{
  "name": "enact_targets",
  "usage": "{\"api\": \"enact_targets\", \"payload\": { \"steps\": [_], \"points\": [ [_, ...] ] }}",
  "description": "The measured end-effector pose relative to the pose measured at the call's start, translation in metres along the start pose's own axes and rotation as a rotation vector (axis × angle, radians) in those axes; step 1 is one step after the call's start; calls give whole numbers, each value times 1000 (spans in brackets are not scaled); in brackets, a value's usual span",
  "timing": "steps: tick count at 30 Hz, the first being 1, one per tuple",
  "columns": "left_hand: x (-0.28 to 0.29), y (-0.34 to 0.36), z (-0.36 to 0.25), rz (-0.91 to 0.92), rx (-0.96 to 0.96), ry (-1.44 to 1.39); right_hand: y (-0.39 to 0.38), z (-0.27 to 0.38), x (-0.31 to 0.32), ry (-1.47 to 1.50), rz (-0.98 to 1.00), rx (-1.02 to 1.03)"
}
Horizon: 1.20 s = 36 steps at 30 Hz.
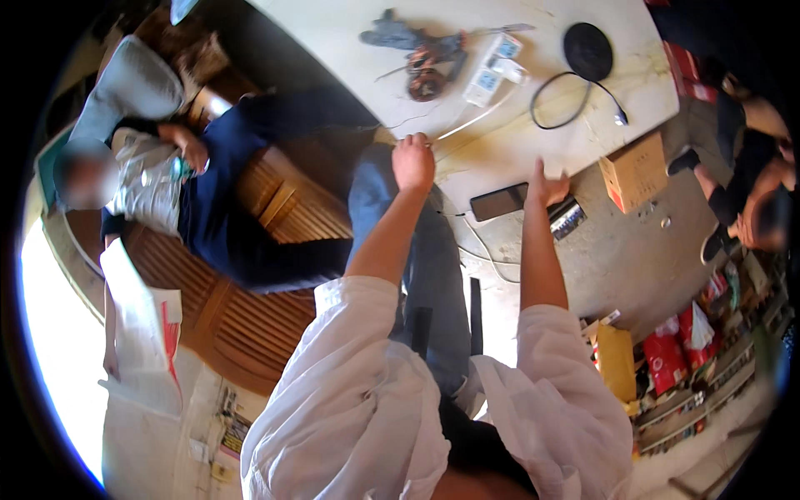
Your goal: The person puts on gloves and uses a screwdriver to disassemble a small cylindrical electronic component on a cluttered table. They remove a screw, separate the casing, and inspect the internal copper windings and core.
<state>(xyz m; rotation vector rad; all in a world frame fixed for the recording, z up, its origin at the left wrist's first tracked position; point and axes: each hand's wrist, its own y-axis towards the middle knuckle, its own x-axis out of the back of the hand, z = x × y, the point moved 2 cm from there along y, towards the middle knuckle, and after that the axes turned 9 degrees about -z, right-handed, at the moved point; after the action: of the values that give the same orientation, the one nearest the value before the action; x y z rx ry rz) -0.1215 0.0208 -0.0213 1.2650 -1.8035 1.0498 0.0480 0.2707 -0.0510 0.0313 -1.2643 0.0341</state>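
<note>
My left hand (414, 164) is closed at the near left edge of the pale table (500, 158), its fingers pinching a thin white cable (479, 115) that runs back to a white power strip (492, 71). Over the table's near edge, my right hand (546, 187) has its thumb and fingers apart. Just left of it lies a dark-screened phone (498, 202); whether the hand touches it I cannot tell. Below the right hand is a small dark item with pale markings (567, 218), partly hidden by my wrist.
A black round disc (588, 52), a black cable (542, 98) and a tangle of grey and copper-coloured items (425, 62) lie on the table. A cardboard box (635, 172) stands to the right. One person reclines on a wooden bench (283, 204) at left; another sits far right.
</note>
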Motion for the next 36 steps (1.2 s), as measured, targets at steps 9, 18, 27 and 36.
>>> {"api": "enact_targets", "payload": {
  "steps": [9,18,27,36],
  "points": [
    [-3,-36,-7,-37,127,-47,-89,-58,-4,-87,370,-760],
    [-6,-52,-18,-222,206,-188,-83,-46,1,335,534,-913],
    [-4,-60,-33,-241,149,-84,-82,-23,-16,164,309,-452],
    [-34,-35,-55,283,-188,-423,-89,18,-7,553,297,-174]
  ]
}}
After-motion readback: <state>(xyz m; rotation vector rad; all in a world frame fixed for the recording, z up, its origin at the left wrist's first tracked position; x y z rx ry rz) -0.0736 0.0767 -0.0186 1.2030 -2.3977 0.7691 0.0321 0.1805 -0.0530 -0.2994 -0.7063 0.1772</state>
